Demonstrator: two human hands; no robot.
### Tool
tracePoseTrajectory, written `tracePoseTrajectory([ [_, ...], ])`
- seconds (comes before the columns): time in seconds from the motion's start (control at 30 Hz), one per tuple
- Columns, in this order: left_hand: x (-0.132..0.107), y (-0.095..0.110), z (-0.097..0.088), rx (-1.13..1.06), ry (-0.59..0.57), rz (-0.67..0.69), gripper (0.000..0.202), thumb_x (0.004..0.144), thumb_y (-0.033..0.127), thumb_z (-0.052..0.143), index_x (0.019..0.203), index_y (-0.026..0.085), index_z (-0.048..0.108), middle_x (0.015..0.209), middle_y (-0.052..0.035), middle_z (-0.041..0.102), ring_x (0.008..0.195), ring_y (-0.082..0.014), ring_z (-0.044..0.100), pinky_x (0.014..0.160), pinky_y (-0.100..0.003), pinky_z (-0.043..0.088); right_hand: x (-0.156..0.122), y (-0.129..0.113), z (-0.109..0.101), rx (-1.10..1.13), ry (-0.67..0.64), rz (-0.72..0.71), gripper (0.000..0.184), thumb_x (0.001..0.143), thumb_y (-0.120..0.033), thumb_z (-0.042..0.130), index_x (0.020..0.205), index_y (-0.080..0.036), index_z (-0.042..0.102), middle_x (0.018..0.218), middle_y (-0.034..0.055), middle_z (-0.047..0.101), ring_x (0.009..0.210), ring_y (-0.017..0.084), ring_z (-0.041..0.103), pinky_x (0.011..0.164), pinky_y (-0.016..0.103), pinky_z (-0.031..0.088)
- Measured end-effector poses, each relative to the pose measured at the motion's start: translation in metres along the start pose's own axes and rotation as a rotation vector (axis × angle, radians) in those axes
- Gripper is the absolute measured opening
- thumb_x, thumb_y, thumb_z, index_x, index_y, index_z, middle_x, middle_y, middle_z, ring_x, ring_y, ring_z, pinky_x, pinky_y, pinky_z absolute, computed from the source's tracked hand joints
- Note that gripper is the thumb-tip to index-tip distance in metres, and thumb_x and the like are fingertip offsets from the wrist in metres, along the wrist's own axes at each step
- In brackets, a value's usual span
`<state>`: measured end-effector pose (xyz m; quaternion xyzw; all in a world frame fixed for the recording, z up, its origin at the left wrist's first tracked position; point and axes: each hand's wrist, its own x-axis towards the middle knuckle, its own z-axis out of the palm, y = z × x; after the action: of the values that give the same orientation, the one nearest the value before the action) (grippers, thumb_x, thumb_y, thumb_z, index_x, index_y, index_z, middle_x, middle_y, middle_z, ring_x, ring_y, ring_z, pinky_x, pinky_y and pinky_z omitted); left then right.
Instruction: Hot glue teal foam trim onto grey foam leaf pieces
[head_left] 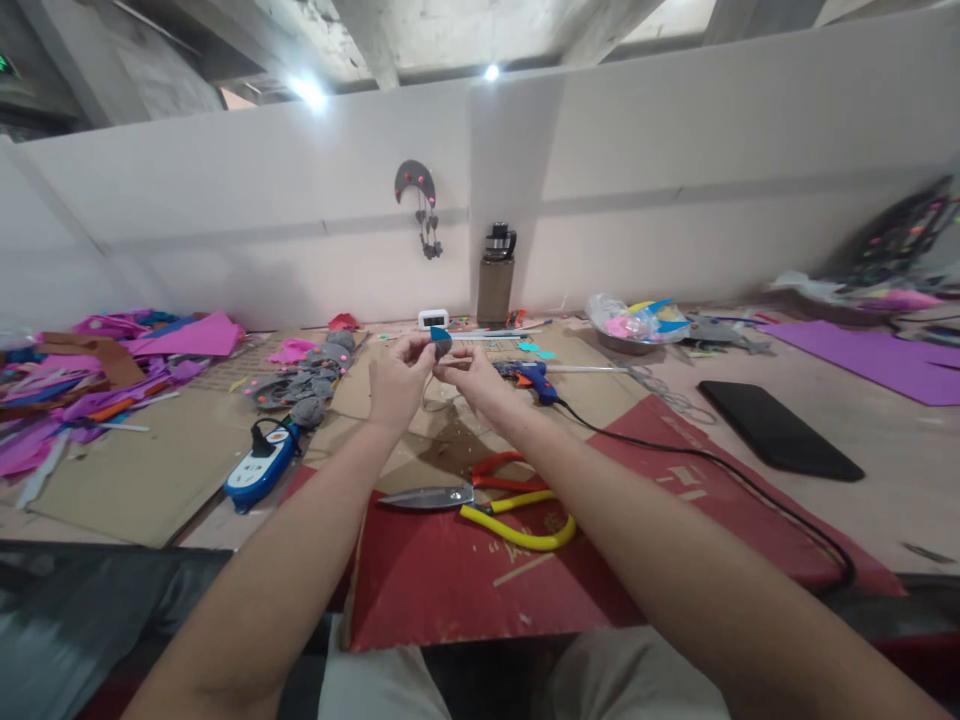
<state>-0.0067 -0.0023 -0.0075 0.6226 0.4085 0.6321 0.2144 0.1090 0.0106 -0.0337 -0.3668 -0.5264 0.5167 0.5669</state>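
Note:
Above the middle of the table, my left hand (403,378) pinches a small grey and blue piece (442,344) that looks like felt. My right hand (474,382) meets it from the other side, fingertips closed at its lower edge. A thin cord seems to hang below the fingers. Under my forearms lie scissors (431,497) with one red and one yellow handle, blades pointing left. Just beyond my right hand rests a blue glue gun (535,379) with a black cord. Grey felt pieces (307,385) with pink dots are heaped to the left.
A red cardboard sheet (450,590) covers the near table. At left are a blue-white power strip (261,468) and colourful scraps (105,370). A phone (780,428), purple sheet (862,355) and bowl (630,342) are on the right. A bottle (496,285) stands by the wall, near a hanging moon ornament (415,182).

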Motion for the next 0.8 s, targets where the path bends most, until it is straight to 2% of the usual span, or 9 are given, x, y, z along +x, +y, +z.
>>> tracePoseTrajectory([
  [0.13,-0.002,0.007,0.001,-0.064,-0.013,-0.041,0.019,0.075,0.027,0.065,0.089,0.016,0.071,0.085,-0.0043,0.071,0.077,-0.0159,0.066,0.076,-0.027,0.051,-0.004,-0.008,-0.001,0.172,-0.063,0.050,0.048,0.063,-0.027,0.073,0.094,-0.022,0.036,0.075,-0.0060,0.059,0.062,0.010,0.062,0.071,0.030,0.052],
  [0.23,-0.002,0.006,0.002,-0.193,-0.029,-0.117,0.024,0.073,0.031,0.068,0.091,0.015,0.070,0.090,-0.0055,0.071,0.081,-0.0173,0.067,0.077,-0.031,0.054,-0.007,-0.014,-0.004,0.163,-0.060,0.055,0.036,0.069,-0.026,0.069,0.089,-0.023,0.039,0.064,-0.0107,0.051,0.046,0.006,0.051,0.061,0.029,0.053],
  [0.3,-0.001,0.004,0.003,-0.280,-0.039,-0.172,0.026,0.071,0.032,0.070,0.090,0.014,0.069,0.090,-0.0058,0.071,0.080,-0.0173,0.067,0.077,-0.033,0.056,-0.007,-0.015,-0.006,0.107,-0.032,0.010,0.030,0.072,-0.027,0.064,0.089,-0.023,0.040,0.061,-0.0119,0.046,0.042,0.005,0.042,0.052,0.026,0.050],
  [0.37,0.000,0.002,0.004,-0.359,-0.040,-0.220,0.026,0.070,0.030,0.072,0.089,0.013,0.068,0.088,-0.0059,0.071,0.078,-0.0166,0.068,0.078,-0.034,0.056,-0.007,-0.016,-0.008,0.029,-0.007,-0.068,0.027,0.074,-0.030,0.062,0.090,-0.024,0.041,0.062,-0.0109,0.044,0.045,0.005,0.039,0.045,0.021,0.042],
  [0.43,0.001,0.001,0.005,-0.433,-0.032,-0.270,0.026,0.067,0.027,0.074,0.087,0.012,0.067,0.086,-0.0060,0.071,0.079,-0.0166,0.068,0.080,-0.035,0.056,-0.007,-0.016,-0.009,-0.048,0.030,-0.151,0.026,0.074,-0.032,0.061,0.091,-0.023,0.044,0.064,-0.0093,0.043,0.051,0.006,0.039,0.045,0.019,0.036],
  [0.57,0.002,0.005,0.005,-0.534,-0.044,-0.345,0.024,0.063,0.023,0.077,0.082,0.012,0.066,0.082,-0.0066,0.071,0.081,-0.0187,0.069,0.082,-0.037,0.056,-0.007,-0.019,-0.012,-0.182,0.106,-0.255,0.017,0.075,-0.033,0.060,0.081,-0.020,0.051,0.064,-0.0065,0.040,0.056,0.008,0.036,0.050,0.021,0.032],
  [0.67,0.001,0.009,0.005,-0.557,-0.062,-0.376,0.022,0.062,0.022,0.077,0.079,0.012,0.065,0.082,-0.0066,0.072,0.082,-0.0199,0.070,0.082,-0.038,0.056,-0.007,-0.021,-0.013,-0.205,0.130,-0.281,0.016,0.075,-0.033,0.058,0.074,-0.019,0.053,0.062,-0.0053,0.041,0.057,0.009,0.035,0.052,0.022,0.031],
  [0.8,0.000,0.011,0.004,-0.575,-0.114,-0.380,0.020,0.063,0.022,0.075,0.078,0.013,0.066,0.085,-0.0062,0.072,0.082,-0.0200,0.070,0.081,-0.037,0.056,-0.007,-0.022,-0.015,-0.212,0.157,-0.279,0.016,0.075,-0.033,0.059,0.073,-0.019,0.053,0.061,-0.0056,0.039,0.056,0.009,0.033,0.052,0.022,0.030],
])
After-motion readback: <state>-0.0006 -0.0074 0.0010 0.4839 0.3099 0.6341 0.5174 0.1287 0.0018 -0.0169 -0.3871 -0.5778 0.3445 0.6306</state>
